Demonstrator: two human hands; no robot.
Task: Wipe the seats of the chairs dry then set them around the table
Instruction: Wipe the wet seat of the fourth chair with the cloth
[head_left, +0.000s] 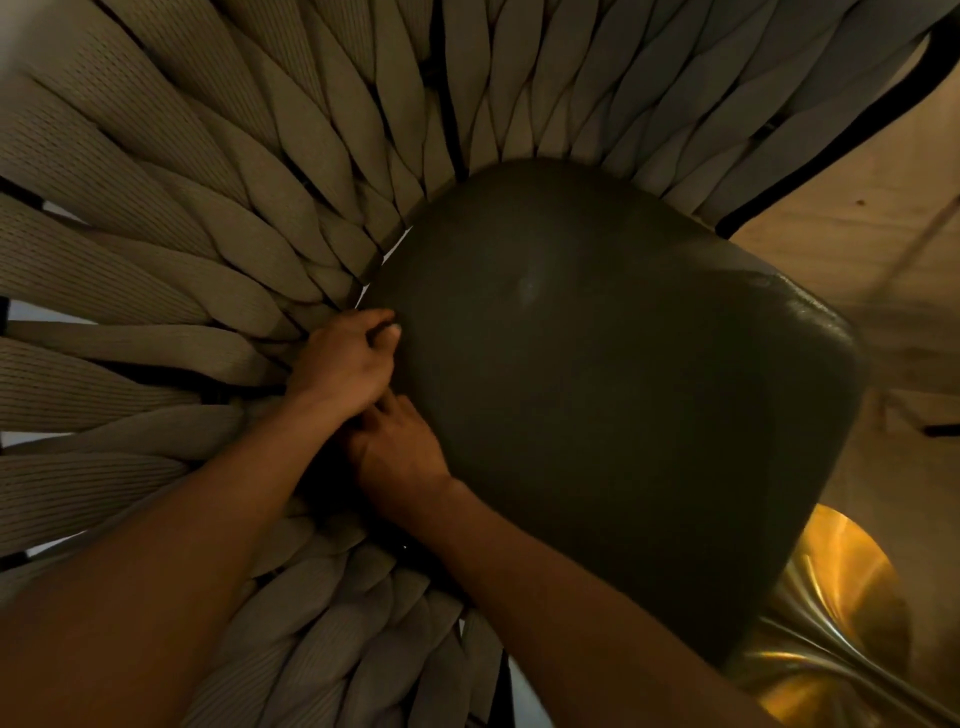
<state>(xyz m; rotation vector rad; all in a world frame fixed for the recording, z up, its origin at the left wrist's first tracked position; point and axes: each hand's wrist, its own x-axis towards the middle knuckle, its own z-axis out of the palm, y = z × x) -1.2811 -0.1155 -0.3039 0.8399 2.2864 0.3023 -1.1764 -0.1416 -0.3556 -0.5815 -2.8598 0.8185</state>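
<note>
Seat (597, 389): dark olive cushion, smooth, filling the middle and the 3 o'clock side of the view; a faint pale sheen near its 12 o'clock part.
Straps (218, 249): broad beige woven bands of the chair back, fanning round the seat from 7 o'clock through 9 o'clock to 1 o'clock; they narrow and overlap where they meet the seat edge.
Frame (852, 130): black bar curving along the outer strap at 1 to 2 o'clock.
Left hand (345, 361): at the seat's 9 o'clock edge, where straps and cushion meet; fingers curled, thumb tip showing against the cushion. Whether it grips the seat edge or anything else cannot be told, since the fingertips are hidden.
Right hand (402, 457): just below the left hand and touching it, back of the hand up, at the seat's 8 o'clock edge; fingers tucked under towards the left hand, so its hold cannot be told either.
Forearms: both bare, coming in from 6 to 8 o'clock, the right one lying across the seat's lower edge.
Floor (852, 249): pale wood boards at 2 to 3 o'clock beyond the seat.
Brass base (831, 623): shiny gold flared metal form at 5 o'clock, partly behind the seat corner.
</note>
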